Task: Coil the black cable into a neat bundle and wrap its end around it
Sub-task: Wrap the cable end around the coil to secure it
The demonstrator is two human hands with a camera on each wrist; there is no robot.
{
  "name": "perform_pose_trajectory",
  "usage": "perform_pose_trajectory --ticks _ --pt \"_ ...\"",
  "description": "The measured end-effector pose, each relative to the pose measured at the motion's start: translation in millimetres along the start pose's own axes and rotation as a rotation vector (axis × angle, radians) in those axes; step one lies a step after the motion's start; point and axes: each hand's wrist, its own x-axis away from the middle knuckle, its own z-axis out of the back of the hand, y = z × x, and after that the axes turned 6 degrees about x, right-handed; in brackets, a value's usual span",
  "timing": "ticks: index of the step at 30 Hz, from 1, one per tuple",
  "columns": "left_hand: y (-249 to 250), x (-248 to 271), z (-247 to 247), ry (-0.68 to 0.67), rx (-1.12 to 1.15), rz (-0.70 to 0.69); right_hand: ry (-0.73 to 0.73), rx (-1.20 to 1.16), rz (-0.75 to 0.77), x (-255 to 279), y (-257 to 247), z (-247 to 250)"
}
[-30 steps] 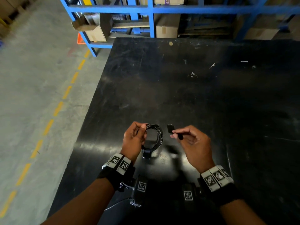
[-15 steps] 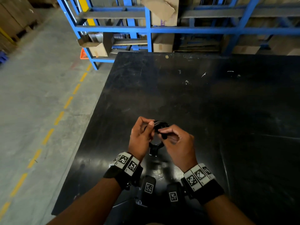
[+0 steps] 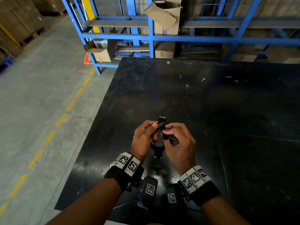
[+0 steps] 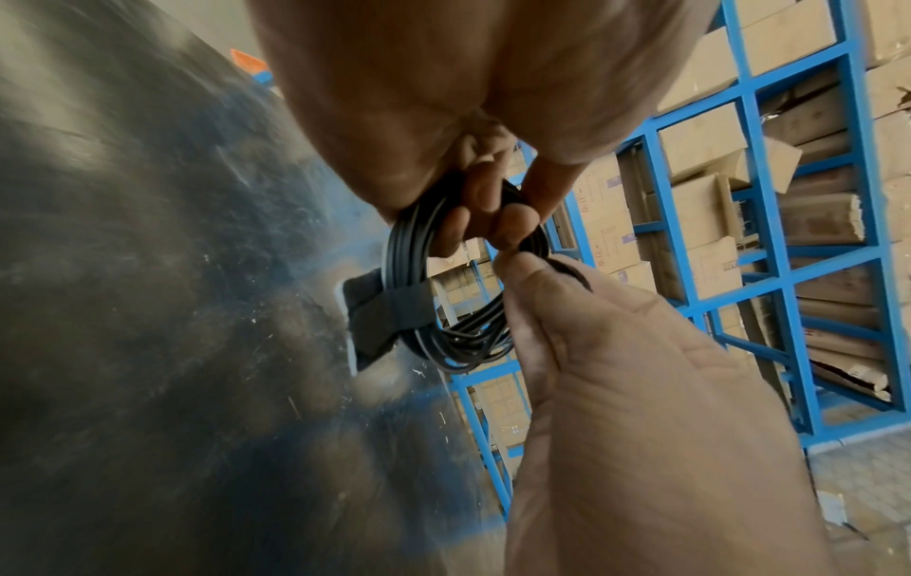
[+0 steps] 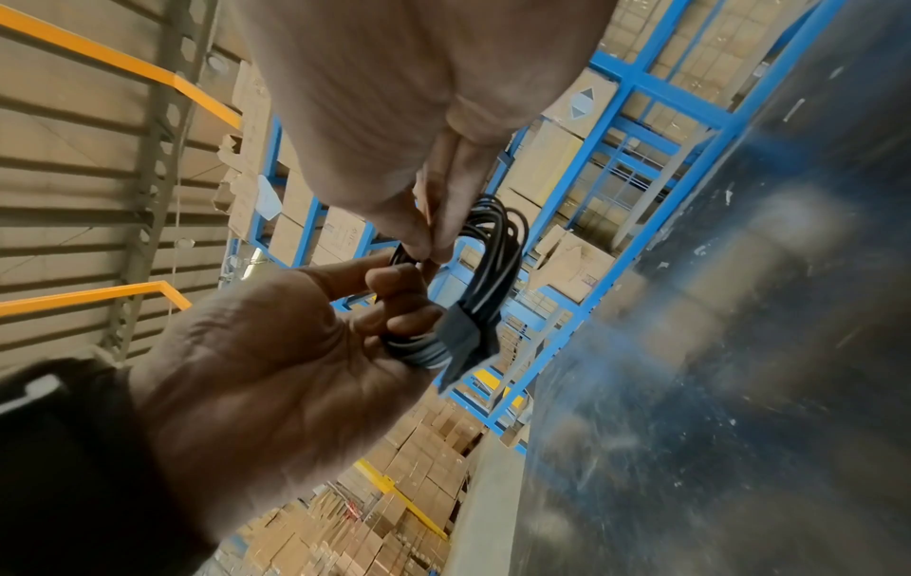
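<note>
The black cable [image 3: 161,125] is wound into a small coil and held in the air above the black table [image 3: 211,111]. My left hand [image 3: 154,127] grips the coil's left side, fingers curled through the loop. My right hand [image 3: 165,129] pinches a black end piece against the coil's top right. In the left wrist view the coil [image 4: 419,253] hangs from my left fingers [image 4: 475,202], and a flat black band [image 4: 394,308] wraps its strands. The right wrist view shows the same coil [image 5: 498,249] and band [image 5: 461,331]. The palms hide part of the loop.
Blue steel racking [image 3: 151,36] with cardboard boxes [image 3: 165,17] stands behind the table's far edge. Concrete floor with a dashed yellow line [image 3: 61,119] lies to the left. The table's left edge [image 3: 90,135] runs close beside my left arm.
My right hand, which held the black end apart from the coil, has moved left and brought it against the coil. Both hands now meet on the bundle.
</note>
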Motion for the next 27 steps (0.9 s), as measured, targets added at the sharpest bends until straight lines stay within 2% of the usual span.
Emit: perform_pose_trajectory --ticks 5,10,15,23,27 --pt "9 6 0 -0.005 -0.068 -0.117 -0.037 -0.049 0.013 -8 -9 14" --pt "14 15 5 -0.116 -0.095 -0.191 -0.130 0.035 -0.031 -29 -5 36" --pt "18 18 14 -0.257 -0.157 -0.188 -0.412 -0.232 -0.301 -48 -4 51" --pt "22 20 22 -0.347 -0.311 -0.135 -0.372 -0.239 -0.403 -44 -5 50" --pt "30 19 24 -0.415 -0.415 -0.157 -0.446 -0.252 -0.435 -48 -4 54"
